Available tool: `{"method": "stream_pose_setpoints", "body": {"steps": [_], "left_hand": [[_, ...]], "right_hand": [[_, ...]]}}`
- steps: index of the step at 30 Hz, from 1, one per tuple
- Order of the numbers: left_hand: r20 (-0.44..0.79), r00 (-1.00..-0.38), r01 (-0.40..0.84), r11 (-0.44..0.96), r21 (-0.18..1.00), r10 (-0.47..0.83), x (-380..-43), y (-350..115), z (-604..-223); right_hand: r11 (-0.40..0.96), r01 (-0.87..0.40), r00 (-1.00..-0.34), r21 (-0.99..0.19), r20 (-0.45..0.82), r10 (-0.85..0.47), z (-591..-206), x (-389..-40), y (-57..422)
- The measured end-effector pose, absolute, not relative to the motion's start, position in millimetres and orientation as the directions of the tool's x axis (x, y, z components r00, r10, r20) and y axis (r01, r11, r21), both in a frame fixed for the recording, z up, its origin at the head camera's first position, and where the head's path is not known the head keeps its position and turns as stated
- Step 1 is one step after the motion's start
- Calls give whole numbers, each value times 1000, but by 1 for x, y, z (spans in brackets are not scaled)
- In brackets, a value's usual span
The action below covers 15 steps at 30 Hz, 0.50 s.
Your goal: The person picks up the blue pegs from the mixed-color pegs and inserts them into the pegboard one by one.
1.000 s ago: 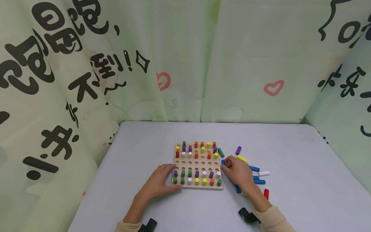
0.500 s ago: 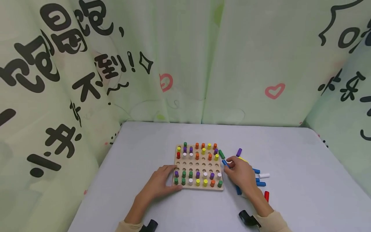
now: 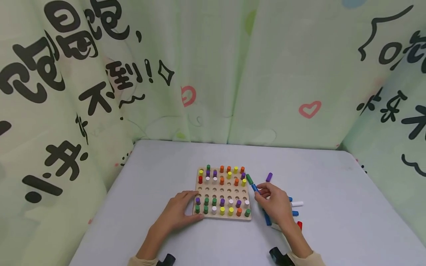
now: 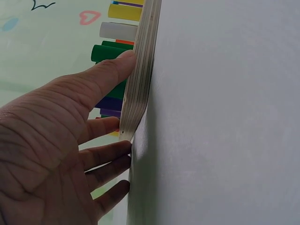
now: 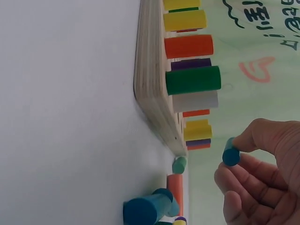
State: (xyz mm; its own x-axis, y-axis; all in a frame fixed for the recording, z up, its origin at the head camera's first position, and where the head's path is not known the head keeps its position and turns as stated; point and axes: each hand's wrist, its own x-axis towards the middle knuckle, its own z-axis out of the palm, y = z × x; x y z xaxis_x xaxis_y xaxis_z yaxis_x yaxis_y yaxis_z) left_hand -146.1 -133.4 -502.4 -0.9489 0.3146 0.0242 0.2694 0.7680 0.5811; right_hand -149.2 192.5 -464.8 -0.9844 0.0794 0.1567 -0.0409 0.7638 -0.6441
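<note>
A wooden pegboard [image 3: 219, 191] lies on the table with coloured pegs standing in its far and near rows; the middle holes show bare. My left hand [image 3: 179, 210] spans its near left corner, fingers extended, thumb along the near edge and fingertips at the left side. My right hand [image 3: 276, 207], just right of the board, pinches a blue peg [image 5: 231, 152] between thumb and index finger. Seen from the right wrist, that peg is tilted and apart from the board. A loose green peg [image 3: 249, 179] lies by the board's right edge.
Loose pegs lie around my right hand: a purple peg [image 3: 269, 177], a white peg [image 3: 297, 204], a red peg [image 3: 300, 225] and a blue peg [image 3: 267, 218]. The hand and forearm hide part of this group. A printed curtain [image 3: 213, 74] hangs behind the table.
The blue peg in my right hand has turned from nearly upright to a slant. That hand now covers the yellow peg seen before. My left hand stays at the board; the head view has shifted slightly.
</note>
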Motion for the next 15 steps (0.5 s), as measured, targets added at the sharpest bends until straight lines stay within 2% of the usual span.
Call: {"method": "stream_pose_setpoints", "body": {"steps": [8,15], "left_hand": [[12,-946,269,763,588,324,-146,-133,-506],[11,-946,266,757,596,323,-146,-135,-502]], "right_hand": [[687,-40,-984,-726,149,100,-464,-147,182],[600,-69,-990,-797,127,55,-458,-150,169]]}}
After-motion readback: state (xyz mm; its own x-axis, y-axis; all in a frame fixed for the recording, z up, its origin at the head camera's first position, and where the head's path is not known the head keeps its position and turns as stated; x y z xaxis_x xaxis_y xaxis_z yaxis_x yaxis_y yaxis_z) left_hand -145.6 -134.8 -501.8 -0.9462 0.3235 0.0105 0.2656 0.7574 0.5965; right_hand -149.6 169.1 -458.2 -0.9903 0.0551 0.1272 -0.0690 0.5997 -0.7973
